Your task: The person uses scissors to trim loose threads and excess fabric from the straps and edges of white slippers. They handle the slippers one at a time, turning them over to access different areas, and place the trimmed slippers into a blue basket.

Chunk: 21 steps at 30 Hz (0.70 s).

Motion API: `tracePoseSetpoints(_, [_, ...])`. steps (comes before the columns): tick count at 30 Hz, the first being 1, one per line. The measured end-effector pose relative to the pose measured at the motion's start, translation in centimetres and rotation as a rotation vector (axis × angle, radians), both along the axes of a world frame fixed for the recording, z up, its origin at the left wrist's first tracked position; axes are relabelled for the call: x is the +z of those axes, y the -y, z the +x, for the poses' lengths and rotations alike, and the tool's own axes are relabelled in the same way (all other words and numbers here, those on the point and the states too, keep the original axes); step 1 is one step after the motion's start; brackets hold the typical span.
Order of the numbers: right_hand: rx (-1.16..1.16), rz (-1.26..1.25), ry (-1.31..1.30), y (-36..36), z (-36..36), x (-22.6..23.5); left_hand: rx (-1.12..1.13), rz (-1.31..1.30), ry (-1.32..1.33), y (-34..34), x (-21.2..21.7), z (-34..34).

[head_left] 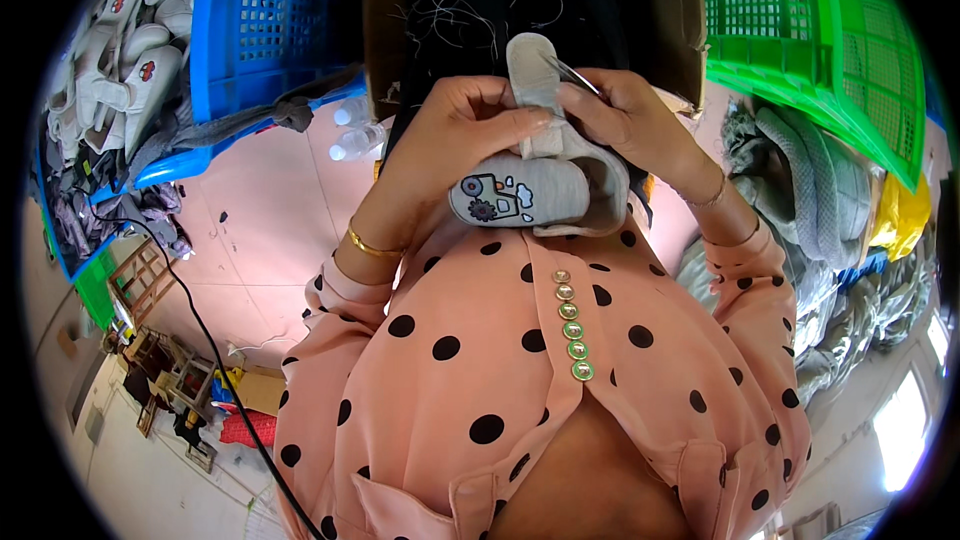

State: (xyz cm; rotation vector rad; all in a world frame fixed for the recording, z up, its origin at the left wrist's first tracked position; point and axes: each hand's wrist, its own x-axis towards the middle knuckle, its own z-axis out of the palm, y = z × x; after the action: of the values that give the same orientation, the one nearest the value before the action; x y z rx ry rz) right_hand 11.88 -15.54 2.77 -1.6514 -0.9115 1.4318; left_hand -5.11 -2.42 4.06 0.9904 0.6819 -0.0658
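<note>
A small light grey cloth shoe (520, 195), child-sized, with a tractor patch on its toe, lies in front of my chest. Its rounded strap (535, 70) stands up, away from the shoe opening. My left hand (475, 120) is closed, pinching the base of this strap between thumb and fingers. On the strap's other side my right hand (630, 115) is closed round a thin silver metal tool (577, 73), which points at the strap's edge. The fingers hide most of that tool, so its exact kind does not show.
Loose white threads (450, 10) lie on the dark cloth over my lap. At left, a blue crate (220, 50) stands beside a heap of similar shoes (130, 80). Green crates (790, 30) and grey cloth pieces (800, 170) are at right. Clear bottles (352, 140) rest on the floor.
</note>
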Motion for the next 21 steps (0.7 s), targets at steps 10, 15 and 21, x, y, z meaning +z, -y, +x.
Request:
tracePoseSetpoints(10, [0.101,0.270,1.141,3.1,-1.4,2.7,0.046,0.012,-0.083,-0.7,-0.8,-0.7])
tracePoseSetpoints(15, [0.130,0.346,1.297,2.9,-1.9,2.9,0.094,-0.020,-0.085,-0.3,-0.7,-0.7])
tracePoseSetpoints(21, [0.157,0.358,1.326,2.7,-1.9,3.0,0.103,-0.046,-0.084,-0.3,-0.9,-0.8])
